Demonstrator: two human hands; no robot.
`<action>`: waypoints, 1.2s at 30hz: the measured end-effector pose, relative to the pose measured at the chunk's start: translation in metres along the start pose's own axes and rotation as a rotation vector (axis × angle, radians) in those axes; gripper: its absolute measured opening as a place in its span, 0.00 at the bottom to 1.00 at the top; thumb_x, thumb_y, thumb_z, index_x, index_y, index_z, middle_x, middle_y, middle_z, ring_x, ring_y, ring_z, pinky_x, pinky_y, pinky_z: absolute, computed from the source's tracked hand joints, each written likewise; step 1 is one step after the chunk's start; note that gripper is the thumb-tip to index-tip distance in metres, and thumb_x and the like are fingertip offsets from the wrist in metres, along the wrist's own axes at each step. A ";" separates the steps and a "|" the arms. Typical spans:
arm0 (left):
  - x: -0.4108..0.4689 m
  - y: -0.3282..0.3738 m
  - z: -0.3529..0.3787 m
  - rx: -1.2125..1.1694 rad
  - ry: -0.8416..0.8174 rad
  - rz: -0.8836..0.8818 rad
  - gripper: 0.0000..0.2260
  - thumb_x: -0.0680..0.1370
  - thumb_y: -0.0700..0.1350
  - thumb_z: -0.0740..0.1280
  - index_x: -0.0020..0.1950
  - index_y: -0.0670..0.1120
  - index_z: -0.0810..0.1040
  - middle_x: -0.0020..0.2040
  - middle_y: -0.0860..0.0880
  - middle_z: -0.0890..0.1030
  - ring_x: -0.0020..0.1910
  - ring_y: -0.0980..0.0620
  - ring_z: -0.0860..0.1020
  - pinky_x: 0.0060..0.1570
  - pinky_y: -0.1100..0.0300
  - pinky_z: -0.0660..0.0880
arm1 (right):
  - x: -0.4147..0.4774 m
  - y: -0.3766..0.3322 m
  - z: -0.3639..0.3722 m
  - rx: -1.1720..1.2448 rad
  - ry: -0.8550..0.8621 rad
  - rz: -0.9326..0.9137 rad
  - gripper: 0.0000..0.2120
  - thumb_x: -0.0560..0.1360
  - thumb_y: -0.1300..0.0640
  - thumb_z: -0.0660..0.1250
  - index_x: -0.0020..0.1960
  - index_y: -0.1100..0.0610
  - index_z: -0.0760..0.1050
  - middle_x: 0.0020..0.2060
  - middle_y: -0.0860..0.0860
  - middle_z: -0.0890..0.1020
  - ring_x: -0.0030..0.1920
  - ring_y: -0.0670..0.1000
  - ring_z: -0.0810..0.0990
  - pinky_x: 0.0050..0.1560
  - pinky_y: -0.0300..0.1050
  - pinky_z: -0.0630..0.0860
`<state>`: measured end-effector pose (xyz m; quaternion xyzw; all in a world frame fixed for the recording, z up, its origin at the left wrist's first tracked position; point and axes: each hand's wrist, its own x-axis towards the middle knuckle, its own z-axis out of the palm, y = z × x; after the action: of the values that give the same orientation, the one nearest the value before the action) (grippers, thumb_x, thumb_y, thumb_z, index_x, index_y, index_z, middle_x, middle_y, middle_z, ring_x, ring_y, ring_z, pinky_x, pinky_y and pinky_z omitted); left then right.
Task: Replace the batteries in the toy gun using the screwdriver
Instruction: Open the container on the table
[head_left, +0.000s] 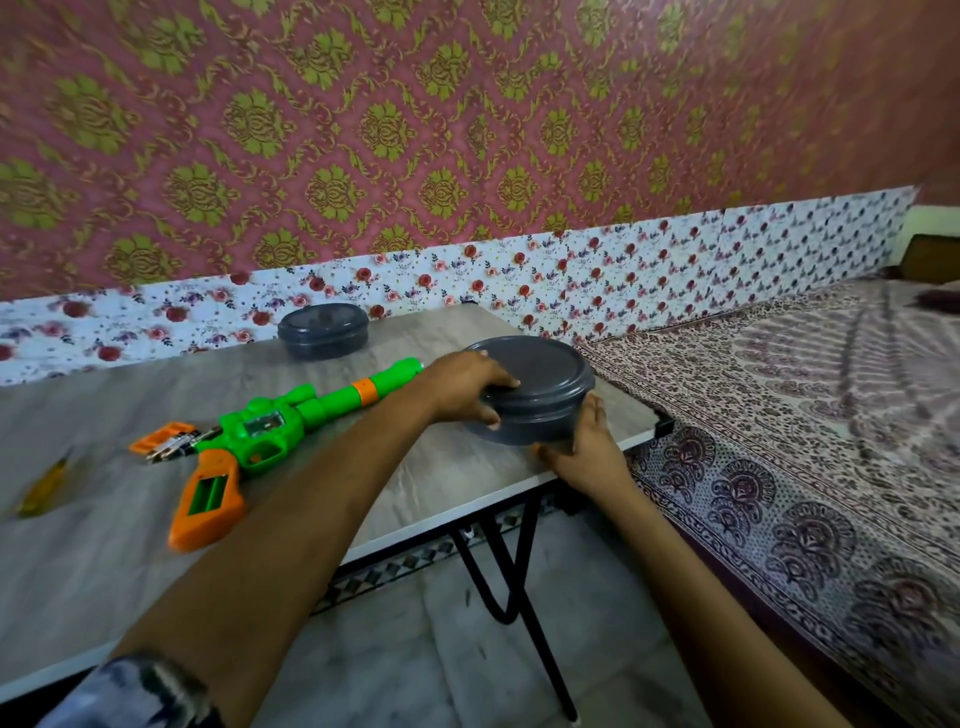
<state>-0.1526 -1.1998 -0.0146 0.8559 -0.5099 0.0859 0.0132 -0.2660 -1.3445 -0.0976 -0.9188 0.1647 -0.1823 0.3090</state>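
Both are on the grey tub (540, 364) at the counter's (441, 467) right corner: left hand (462, 387) pinches its rim, right hand (587, 447) wraps its side. Gun (265, 428) lies to the left, grip open, batteries (171, 447) beside it. Guessing they're after fresh cells, so next the tub needs prying open, steady.

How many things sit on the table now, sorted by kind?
Grey lidded containers: 2, far container, near container
Toy gun: 1
Screwdriver: 1
Orange cover: 1
Batteries: blurred cluster, uncounted
Total: 5, plus the batteries
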 end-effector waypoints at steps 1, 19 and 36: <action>0.003 0.002 0.002 -0.026 0.011 0.018 0.26 0.72 0.51 0.72 0.68 0.47 0.72 0.65 0.49 0.76 0.62 0.49 0.72 0.59 0.58 0.67 | 0.002 0.003 -0.001 0.013 0.004 -0.010 0.47 0.71 0.51 0.69 0.75 0.64 0.41 0.75 0.61 0.48 0.75 0.59 0.50 0.71 0.51 0.58; 0.031 0.004 -0.011 0.211 -0.018 0.279 0.23 0.70 0.55 0.71 0.62 0.49 0.77 0.53 0.50 0.82 0.48 0.50 0.77 0.44 0.59 0.68 | 0.028 0.005 0.019 0.157 0.202 0.144 0.65 0.52 0.33 0.75 0.75 0.56 0.42 0.70 0.56 0.67 0.66 0.59 0.71 0.64 0.57 0.69; 0.044 -0.059 -0.053 -0.337 0.389 -0.150 0.14 0.72 0.45 0.73 0.56 0.43 0.80 0.52 0.45 0.83 0.52 0.48 0.80 0.54 0.52 0.76 | 0.029 0.007 0.013 0.303 0.097 0.082 0.64 0.56 0.32 0.73 0.75 0.54 0.37 0.76 0.55 0.49 0.75 0.58 0.53 0.73 0.61 0.54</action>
<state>-0.0876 -1.2040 0.0481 0.8444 -0.4401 0.1614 0.2593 -0.2367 -1.3552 -0.1047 -0.8443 0.1874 -0.2367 0.4427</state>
